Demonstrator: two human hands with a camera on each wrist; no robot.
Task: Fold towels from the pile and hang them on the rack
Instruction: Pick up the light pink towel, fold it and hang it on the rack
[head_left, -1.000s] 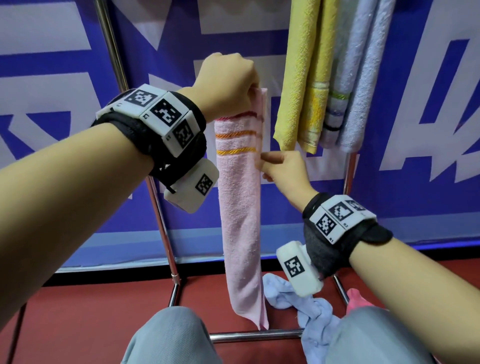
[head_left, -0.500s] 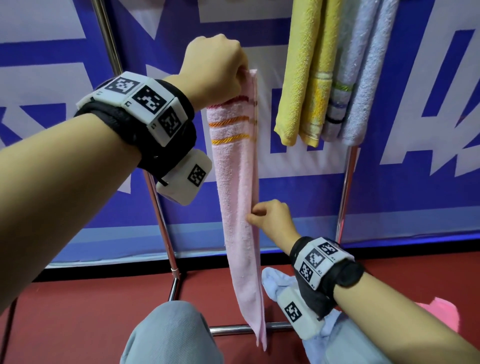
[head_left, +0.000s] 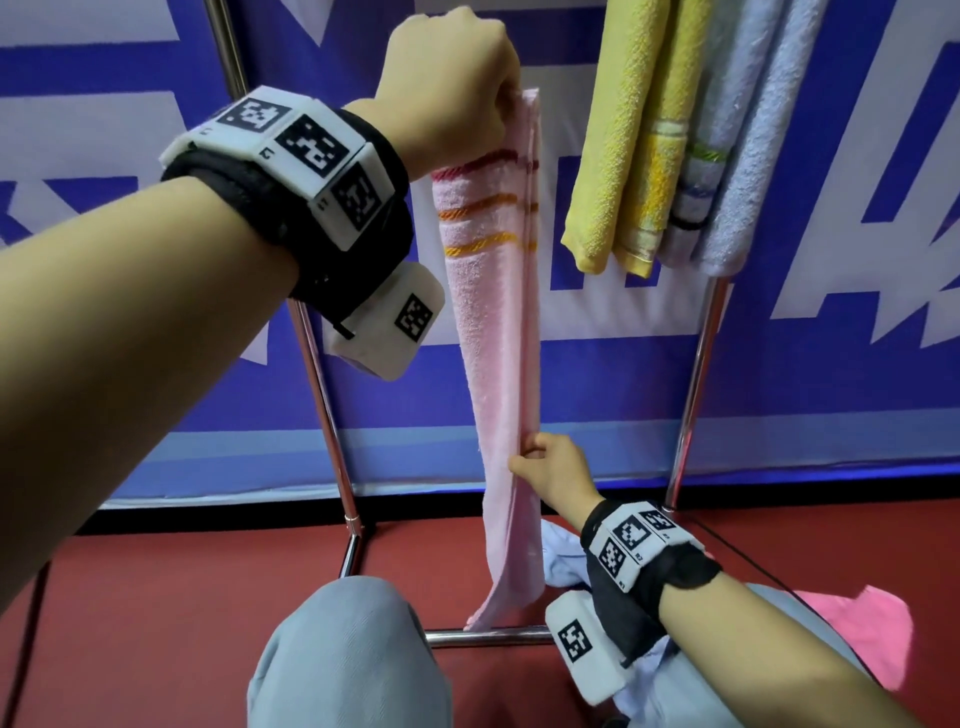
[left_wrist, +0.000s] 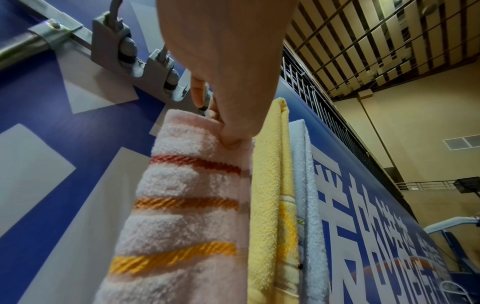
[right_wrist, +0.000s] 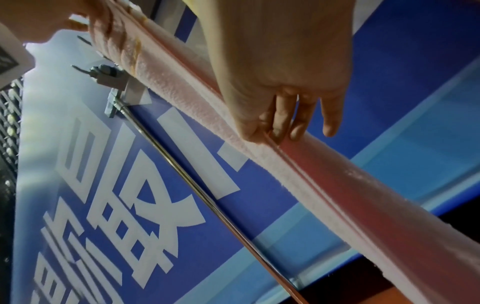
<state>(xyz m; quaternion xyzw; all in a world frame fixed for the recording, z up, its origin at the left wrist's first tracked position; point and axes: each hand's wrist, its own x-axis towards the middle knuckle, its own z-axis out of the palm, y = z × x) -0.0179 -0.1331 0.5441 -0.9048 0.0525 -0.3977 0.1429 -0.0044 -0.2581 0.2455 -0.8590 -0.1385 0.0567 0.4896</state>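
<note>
A long pink towel (head_left: 498, 364) with red, orange and yellow stripes near its top hangs folded lengthwise in front of the rack. My left hand (head_left: 457, 88) grips its top end, held high; in the left wrist view the thumb pinches the towel (left_wrist: 187, 205) just below the rack's top bar (left_wrist: 31, 45). My right hand (head_left: 545, 462) pinches the towel's right edge low down, thumb and fingers on the fold (right_wrist: 270, 131). A yellow towel (head_left: 623, 145) and a pale blue-white towel (head_left: 743, 156) hang folded on the rack to the right.
The chrome rack's left post (head_left: 322, 395), right post (head_left: 696, 384) and bottom bar (head_left: 488, 636) frame the towel. A light blue towel (head_left: 561, 561) and a bright pink one (head_left: 862, 634) lie on the red floor. My knees (head_left: 343, 654) are in the foreground; a blue banner stands behind.
My right hand has slid down the towel's right edge from just under the stripes to its lower part. My left hand has lifted the top end a little higher.
</note>
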